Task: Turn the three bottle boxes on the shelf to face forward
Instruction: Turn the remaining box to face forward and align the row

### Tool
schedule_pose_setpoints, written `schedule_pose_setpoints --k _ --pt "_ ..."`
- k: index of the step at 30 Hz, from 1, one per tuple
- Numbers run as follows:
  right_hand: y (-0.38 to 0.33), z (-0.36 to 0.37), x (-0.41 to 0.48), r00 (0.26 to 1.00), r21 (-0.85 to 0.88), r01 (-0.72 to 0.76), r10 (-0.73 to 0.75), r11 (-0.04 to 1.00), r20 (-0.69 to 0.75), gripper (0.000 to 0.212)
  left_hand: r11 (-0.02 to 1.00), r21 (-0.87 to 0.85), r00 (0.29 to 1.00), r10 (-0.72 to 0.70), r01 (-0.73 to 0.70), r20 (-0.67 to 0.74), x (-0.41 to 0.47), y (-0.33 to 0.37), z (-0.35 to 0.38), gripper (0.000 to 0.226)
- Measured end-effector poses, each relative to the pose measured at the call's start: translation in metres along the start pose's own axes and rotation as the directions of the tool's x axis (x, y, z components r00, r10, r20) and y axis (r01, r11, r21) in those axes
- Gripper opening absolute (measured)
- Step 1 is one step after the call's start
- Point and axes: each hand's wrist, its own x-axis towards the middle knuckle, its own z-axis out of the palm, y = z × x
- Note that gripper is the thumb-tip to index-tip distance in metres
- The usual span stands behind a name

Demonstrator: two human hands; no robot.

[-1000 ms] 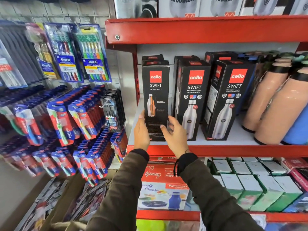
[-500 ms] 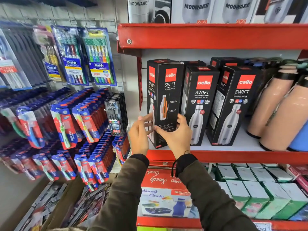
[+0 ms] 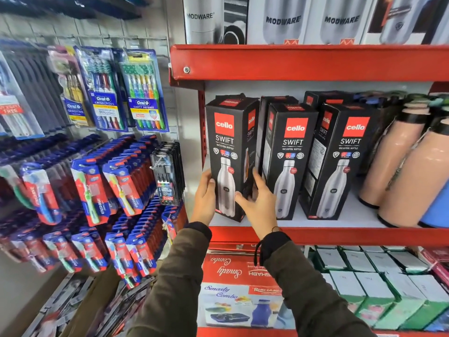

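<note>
Now my left hand (image 3: 205, 198) and right hand (image 3: 258, 203) clasp the leftmost Cello Swift box (image 3: 229, 156) at the shelf's (image 3: 315, 235) left end. Its front nearly faces me, so I judge a last small twist squares it with the other two boxes (image 3: 323, 161).

3 black Cello Swift boxes upright on red shelf (image 3: 315, 235). Left box (image 3: 228, 152) front faces out, at shelf's left end. Middle box (image 3: 289, 159) and right box (image 3: 340, 161) angled slightly, fronts visible.

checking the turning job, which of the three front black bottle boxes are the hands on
The leftmost box, beside the red shelf post. The left hand and right hand grip its lower sides; the middle box and right box stand untouched.
</note>
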Motion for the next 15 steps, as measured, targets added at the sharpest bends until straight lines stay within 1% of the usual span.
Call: schedule_pose_setpoints --k 2,5,9,15 --pt "0.003 -0.002 0.001 1.000 -0.011 0.014 -0.014 1.000 0.005 0.068 1.000 0.004 1.000 0.019 -0.019 -0.004 -0.003 -0.001 0.001 0.035" --pt "0.009 -0.002 0.004 1.000 -0.011 -0.011 0.011 1.000 0.012 0.060 0.999 0.028 0.999 0.040 -0.040 -0.008 -0.007 -0.005 0.003 0.035" --pt "0.012 -0.001 0.006 1.000 -0.042 -0.012 0.013 0.999 0.012 0.054 0.996 0.065 0.997 0.060 -0.057 -0.044 -0.010 -0.012 0.005 0.032" --pt "0.014 -0.003 0.005 0.999 -0.103 0.011 -0.007 0.995 0.040 0.051 0.995 0.061 0.992 0.081 -0.075 -0.095 -0.012 -0.015 0.012 0.031"
